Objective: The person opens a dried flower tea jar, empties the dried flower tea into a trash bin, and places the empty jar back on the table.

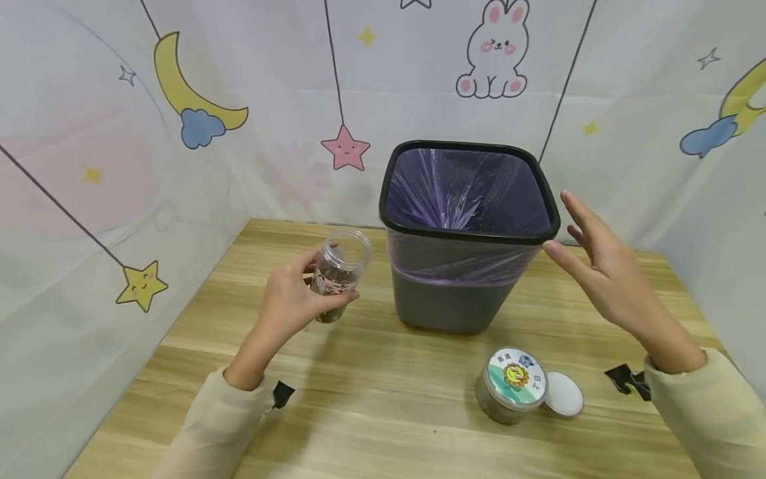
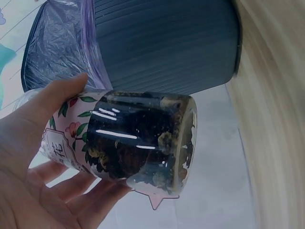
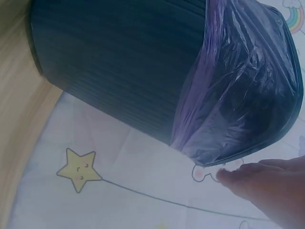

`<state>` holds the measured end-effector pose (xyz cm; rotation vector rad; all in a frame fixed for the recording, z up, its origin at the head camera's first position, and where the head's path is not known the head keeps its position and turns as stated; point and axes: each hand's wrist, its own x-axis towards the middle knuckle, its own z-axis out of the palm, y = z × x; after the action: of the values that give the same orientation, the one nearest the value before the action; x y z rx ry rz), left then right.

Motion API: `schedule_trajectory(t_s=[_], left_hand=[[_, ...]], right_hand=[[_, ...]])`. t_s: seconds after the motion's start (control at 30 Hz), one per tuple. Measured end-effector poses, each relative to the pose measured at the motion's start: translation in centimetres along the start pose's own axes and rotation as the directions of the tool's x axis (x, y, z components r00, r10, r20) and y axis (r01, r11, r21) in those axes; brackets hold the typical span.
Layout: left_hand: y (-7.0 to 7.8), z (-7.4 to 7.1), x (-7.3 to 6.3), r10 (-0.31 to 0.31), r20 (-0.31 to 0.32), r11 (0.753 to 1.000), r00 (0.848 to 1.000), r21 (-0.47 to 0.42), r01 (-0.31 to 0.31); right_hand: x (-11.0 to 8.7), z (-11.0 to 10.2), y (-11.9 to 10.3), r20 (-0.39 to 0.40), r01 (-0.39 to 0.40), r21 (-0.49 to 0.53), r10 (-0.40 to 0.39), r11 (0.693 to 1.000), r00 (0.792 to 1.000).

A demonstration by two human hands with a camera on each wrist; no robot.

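One jar (image 1: 335, 285) gripped by the left hand (image 1: 288, 293), fingers curled round it, above the tabletop (image 1: 371, 419), left of the bin (image 1: 451, 309); right hand (image 1: 610, 279) held empty beside the bin, fingers wide. Emptying apparently being readied; careful tilt needed next

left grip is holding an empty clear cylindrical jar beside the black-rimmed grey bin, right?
Not empty: the left grip holds the clear cylindrical jar beside the black-rimmed grey bin, but dark, clumpy contents show in the left wrist view.
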<state>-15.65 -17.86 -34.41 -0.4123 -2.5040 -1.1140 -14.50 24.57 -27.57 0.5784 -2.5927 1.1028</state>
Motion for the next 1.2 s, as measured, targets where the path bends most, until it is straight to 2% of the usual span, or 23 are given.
schedule_trajectory(t_s=[0.1,0.23,0.4,0.57,0.9,1.2], left_hand=[[0.5,-0.3,0.6,-0.01,-0.034,1.0,0.999,0.02,0.01],[1.1,-0.8,1.7,0.008,-0.071,1.0,0.997,0.026,-0.007],[1.6,-1.3,3.0,0.031,-0.101,0.999,0.994,0.029,-0.029],[1.9,-1.8,4.0,0.027,-0.131,0.998,0.991,0.065,-0.018],[2.6,-2.5,5.7,-0.015,-0.14,0.992,0.99,0.121,0.032],[3.8,-2.7,7.1,0.039,-0.181,0.991,0.983,0.129,-0.016]], right_hand=[[0.8,0.2,-0.4,-0.004,0.003,-0.039,-0.003,0.999,1.0],[1.6,0.4,-0.4,-0.012,0.012,-0.047,-0.013,0.999,1.0],[2.0,0.4,-0.3,-0.008,0.011,-0.04,-0.011,0.999,1.0],[2.1,0.8,-0.2,0.012,0.043,-0.069,-0.042,0.997,0.999],[2.2,1.6,-0.1,-0.013,0.068,-0.035,-0.068,0.997,0.998],[2.1,1.8,-0.1,-0.005,0.063,-0.014,-0.063,0.998,0.998]])
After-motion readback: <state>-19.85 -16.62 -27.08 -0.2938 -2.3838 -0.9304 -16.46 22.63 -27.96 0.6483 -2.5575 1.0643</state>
